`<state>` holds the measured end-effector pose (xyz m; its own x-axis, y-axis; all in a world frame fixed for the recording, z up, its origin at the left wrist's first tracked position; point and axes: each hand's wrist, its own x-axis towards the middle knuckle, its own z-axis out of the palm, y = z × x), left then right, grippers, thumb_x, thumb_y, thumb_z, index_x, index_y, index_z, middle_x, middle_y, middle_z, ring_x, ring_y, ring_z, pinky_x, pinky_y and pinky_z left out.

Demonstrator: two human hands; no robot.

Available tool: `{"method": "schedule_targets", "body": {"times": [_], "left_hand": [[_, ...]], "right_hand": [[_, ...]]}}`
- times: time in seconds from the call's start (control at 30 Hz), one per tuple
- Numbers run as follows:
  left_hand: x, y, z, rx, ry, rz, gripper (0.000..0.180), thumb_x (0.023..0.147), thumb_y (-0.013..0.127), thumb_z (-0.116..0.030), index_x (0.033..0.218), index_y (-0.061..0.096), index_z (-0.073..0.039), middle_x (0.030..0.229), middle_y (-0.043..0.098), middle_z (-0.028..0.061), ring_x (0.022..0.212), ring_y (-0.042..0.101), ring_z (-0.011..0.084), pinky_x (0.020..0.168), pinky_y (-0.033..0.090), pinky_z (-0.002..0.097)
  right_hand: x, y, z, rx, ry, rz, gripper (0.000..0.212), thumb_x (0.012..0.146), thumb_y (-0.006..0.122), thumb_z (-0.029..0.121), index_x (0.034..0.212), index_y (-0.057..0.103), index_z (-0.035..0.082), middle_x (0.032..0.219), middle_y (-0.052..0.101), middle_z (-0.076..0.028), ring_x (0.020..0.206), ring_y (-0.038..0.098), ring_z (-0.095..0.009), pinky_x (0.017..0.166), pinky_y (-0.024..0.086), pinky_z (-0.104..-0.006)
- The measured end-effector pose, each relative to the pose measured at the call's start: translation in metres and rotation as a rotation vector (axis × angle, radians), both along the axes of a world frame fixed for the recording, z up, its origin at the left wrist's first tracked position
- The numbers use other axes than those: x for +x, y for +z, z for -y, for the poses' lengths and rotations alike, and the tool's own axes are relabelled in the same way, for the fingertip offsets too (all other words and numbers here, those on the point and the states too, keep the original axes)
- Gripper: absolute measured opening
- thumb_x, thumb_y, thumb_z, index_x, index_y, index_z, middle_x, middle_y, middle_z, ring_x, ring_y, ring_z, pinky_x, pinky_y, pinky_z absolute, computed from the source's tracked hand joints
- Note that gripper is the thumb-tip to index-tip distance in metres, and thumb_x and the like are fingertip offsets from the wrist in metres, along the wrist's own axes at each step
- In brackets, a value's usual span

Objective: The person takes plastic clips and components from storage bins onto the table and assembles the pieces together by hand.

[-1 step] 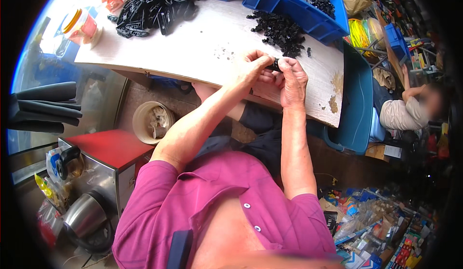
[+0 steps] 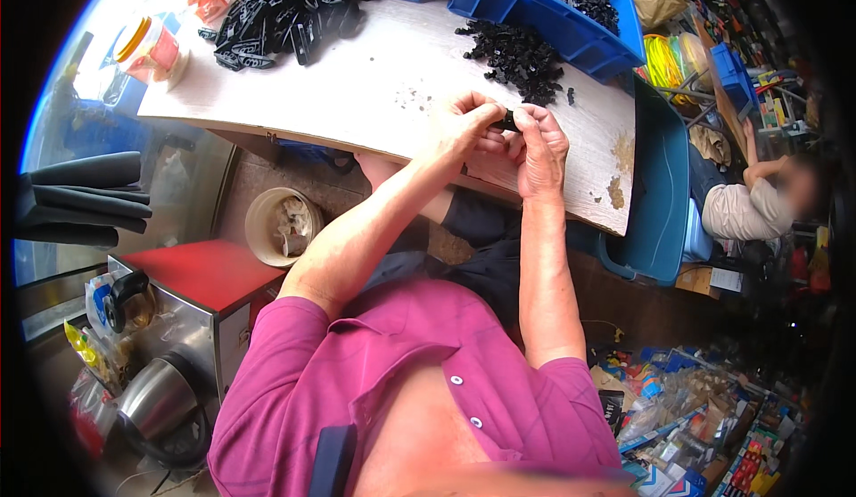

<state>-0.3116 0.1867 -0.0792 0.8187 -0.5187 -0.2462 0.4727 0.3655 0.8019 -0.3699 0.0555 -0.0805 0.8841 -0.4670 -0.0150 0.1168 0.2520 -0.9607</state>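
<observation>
Over the table's near edge, my left hand (image 2: 471, 127) and my right hand (image 2: 541, 145) meet around a small black plastic part (image 2: 507, 121). Thumb and fingers of both hands pinch it from either side, and much of it is hidden. Just beyond my hands, a heap of small black plastic pieces (image 2: 522, 58) lies on the pale tabletop (image 2: 383, 82). Farther left is a pile of longer black plastic parts (image 2: 283, 17) with light markings.
A blue bin (image 2: 544, 24) of small black pieces stands at the far right of the table. A jar with a yellow lid (image 2: 150, 49) is at its left end. Below are a bucket (image 2: 278, 225) and a red-topped cabinet (image 2: 201, 270). Another person (image 2: 749, 203) sits at right.
</observation>
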Motion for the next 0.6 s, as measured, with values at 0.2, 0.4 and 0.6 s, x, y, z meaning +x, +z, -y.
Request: {"method": "schedule_targets", "body": {"times": [0.2, 0.4, 0.6], "left_hand": [[-0.006, 0.001, -0.001, -0.052, 0.122, 0.012, 0.009, 0.087, 0.064, -0.009, 0.088, 0.062, 0.000, 0.077, 0.064, 0.0076, 0.056, 0.060, 0.0102, 0.054, 0.054, 0.0226], [-0.005, 0.000, -0.004, -0.077, 0.043, 0.022, 0.007, 0.088, 0.064, -0.008, 0.089, 0.063, -0.001, 0.077, 0.064, 0.0069, 0.056, 0.059, 0.0086, 0.052, 0.052, 0.0209], [0.027, -0.012, 0.002, 0.449, 0.205, 0.587, 0.031, 0.088, 0.067, -0.029, 0.106, 0.067, -0.004, 0.083, 0.067, 0.0073, 0.072, 0.066, 0.0177, 0.064, 0.053, 0.0301]], "right_hand": [[0.000, 0.005, 0.004, -0.049, 0.119, -0.160, 0.028, 0.089, 0.067, 0.030, 0.086, 0.060, 0.004, 0.055, 0.047, 0.000, 0.044, 0.044, -0.008, 0.044, 0.053, -0.0325], [0.001, -0.007, -0.002, -0.176, 0.052, -0.099, 0.026, 0.090, 0.064, 0.028, 0.079, 0.060, 0.005, 0.057, 0.047, 0.002, 0.041, 0.042, -0.007, 0.041, 0.051, -0.0304], [-0.005, 0.001, -0.001, 0.038, 0.026, -0.023, 0.023, 0.090, 0.062, 0.019, 0.073, 0.056, 0.006, 0.055, 0.046, 0.003, 0.040, 0.043, -0.007, 0.043, 0.055, -0.0340]]}}
